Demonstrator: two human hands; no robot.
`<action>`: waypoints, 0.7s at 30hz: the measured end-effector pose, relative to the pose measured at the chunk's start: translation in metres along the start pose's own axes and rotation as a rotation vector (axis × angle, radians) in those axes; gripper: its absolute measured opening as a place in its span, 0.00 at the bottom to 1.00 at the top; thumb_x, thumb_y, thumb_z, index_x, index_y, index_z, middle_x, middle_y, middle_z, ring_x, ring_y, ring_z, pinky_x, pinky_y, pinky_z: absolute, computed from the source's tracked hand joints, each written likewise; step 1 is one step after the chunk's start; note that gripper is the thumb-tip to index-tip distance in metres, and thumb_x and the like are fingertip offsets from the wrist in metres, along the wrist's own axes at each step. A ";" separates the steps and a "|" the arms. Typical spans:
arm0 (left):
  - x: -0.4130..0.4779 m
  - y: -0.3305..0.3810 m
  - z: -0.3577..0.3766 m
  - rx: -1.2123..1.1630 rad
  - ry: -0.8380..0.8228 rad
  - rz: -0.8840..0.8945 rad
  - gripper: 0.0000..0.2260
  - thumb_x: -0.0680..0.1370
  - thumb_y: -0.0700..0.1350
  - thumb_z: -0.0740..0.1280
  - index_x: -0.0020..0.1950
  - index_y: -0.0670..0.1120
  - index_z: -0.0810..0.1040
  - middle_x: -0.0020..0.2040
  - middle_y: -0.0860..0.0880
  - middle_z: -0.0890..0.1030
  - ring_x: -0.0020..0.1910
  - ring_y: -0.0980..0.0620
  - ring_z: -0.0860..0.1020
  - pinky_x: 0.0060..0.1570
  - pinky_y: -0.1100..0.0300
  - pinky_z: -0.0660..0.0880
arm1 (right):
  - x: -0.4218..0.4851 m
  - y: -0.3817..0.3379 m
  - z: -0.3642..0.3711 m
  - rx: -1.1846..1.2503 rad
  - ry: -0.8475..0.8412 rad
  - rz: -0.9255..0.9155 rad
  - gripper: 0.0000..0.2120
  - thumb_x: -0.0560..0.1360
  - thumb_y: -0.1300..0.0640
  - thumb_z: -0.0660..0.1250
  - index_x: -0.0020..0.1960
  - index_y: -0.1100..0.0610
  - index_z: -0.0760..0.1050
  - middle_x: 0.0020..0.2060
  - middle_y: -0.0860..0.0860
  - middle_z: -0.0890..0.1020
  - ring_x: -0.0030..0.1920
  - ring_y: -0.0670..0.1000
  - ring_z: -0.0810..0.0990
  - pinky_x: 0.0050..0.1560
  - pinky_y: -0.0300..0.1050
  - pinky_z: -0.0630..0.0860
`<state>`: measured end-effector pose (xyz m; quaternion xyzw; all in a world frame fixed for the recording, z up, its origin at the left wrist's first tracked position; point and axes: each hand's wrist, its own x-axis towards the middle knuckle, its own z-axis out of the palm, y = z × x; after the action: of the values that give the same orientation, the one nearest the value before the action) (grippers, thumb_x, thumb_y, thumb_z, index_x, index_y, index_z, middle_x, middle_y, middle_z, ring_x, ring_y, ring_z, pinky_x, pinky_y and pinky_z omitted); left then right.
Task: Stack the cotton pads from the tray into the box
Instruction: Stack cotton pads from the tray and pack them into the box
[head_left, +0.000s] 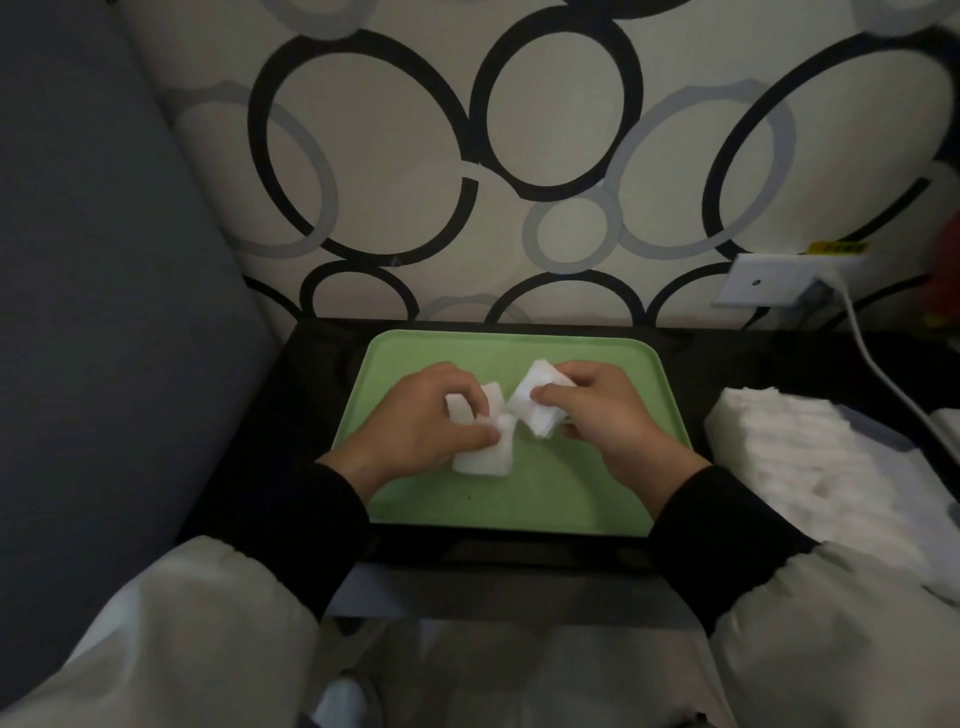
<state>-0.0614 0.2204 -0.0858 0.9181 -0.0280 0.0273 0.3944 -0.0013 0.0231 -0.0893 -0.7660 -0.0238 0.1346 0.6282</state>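
Observation:
A green tray (519, 509) lies on a dark table in front of me. Over its middle, my left hand (421, 421) pinches a few white cotton pads (485, 460) between thumb and fingers. My right hand (605, 410) grips another small bunch of white cotton pads (535, 410) just to the right, and the two bunches almost touch. At the right of the tray sits a long row of stacked white pads (779, 441); the walls of the box around them are hard to make out.
The dark table (260, 441) stands against a wall with a black and grey ring pattern. A wall socket (779, 283) with a white cable (878, 374) sits at the right. A grey cushion (104, 312) fills the left side. My light sleeves are below.

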 end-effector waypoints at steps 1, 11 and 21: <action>0.000 0.000 0.000 -0.078 0.016 -0.022 0.09 0.70 0.48 0.79 0.39 0.52 0.79 0.42 0.52 0.81 0.31 0.60 0.71 0.35 0.62 0.71 | 0.000 0.000 -0.001 -0.003 -0.002 -0.010 0.07 0.72 0.63 0.72 0.50 0.58 0.83 0.47 0.57 0.85 0.44 0.53 0.82 0.43 0.48 0.78; 0.000 0.012 0.000 -0.552 0.072 -0.144 0.10 0.73 0.38 0.76 0.50 0.48 0.79 0.40 0.49 0.84 0.33 0.56 0.78 0.29 0.65 0.72 | -0.003 -0.003 0.000 0.073 -0.154 -0.031 0.07 0.72 0.67 0.74 0.48 0.59 0.82 0.44 0.57 0.86 0.41 0.53 0.85 0.43 0.50 0.84; 0.000 0.007 0.003 -0.337 0.008 -0.009 0.07 0.70 0.42 0.79 0.43 0.50 0.84 0.38 0.56 0.83 0.39 0.56 0.78 0.41 0.61 0.75 | -0.003 -0.002 0.001 -0.091 -0.272 -0.100 0.06 0.72 0.64 0.74 0.49 0.63 0.81 0.43 0.60 0.86 0.42 0.58 0.85 0.43 0.54 0.82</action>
<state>-0.0619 0.2132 -0.0827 0.8391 -0.0267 0.0244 0.5428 -0.0044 0.0235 -0.0865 -0.7663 -0.1529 0.2043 0.5896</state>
